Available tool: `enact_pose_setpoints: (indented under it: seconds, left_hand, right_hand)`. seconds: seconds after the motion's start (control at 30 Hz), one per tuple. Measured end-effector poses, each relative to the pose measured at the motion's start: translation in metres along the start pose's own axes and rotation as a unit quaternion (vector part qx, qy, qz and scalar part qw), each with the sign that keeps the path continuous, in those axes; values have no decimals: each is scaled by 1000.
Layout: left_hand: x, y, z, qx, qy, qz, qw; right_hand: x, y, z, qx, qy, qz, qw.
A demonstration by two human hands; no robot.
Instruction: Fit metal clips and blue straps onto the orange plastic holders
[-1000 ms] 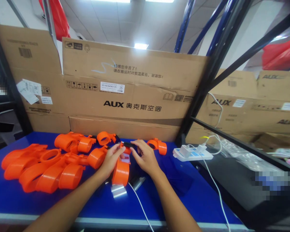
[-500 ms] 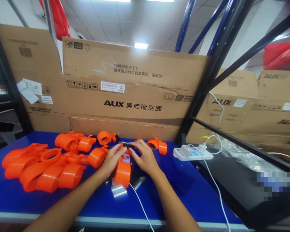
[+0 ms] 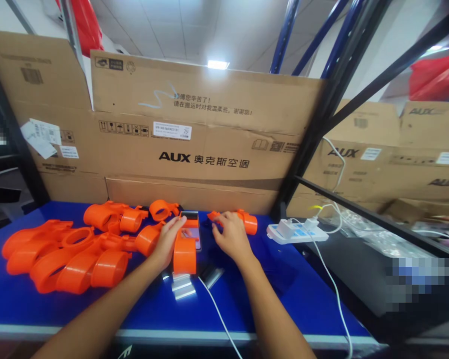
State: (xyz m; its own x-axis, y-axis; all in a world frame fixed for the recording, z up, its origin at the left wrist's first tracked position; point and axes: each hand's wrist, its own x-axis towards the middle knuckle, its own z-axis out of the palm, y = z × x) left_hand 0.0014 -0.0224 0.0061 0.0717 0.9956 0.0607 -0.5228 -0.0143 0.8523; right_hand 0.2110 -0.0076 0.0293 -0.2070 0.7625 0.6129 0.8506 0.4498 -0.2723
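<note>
Firstly, I logged one cardboard panel (image 3: 205,184), upright, presumably as a screen; one blue table (image 3: 142,309); one orange cluster (image 3: 77,274), leftward, seemingly grouped for reach; right hand (image 3: 230,237), fingers curled near orange rings (image 3: 250,224), grasp uncertain; left hand (image 3: 167,243), which pinched one orange bracket (image 3: 184,254) between the hands, probably by its far end to free the ring.

Orange rings (image 3: 110,269) block the left; right-front tabletop (image 3: 307,304) lies free.
</note>
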Motion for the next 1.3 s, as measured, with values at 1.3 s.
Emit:
enact_pose_setpoints:
  seconds: [1.3]
  left_hand:
    - [7, -6, -5, -14, 4, -4, 1000]
  right_hand:
    - [-10, 5, 12, -55, -212, -20, 975]
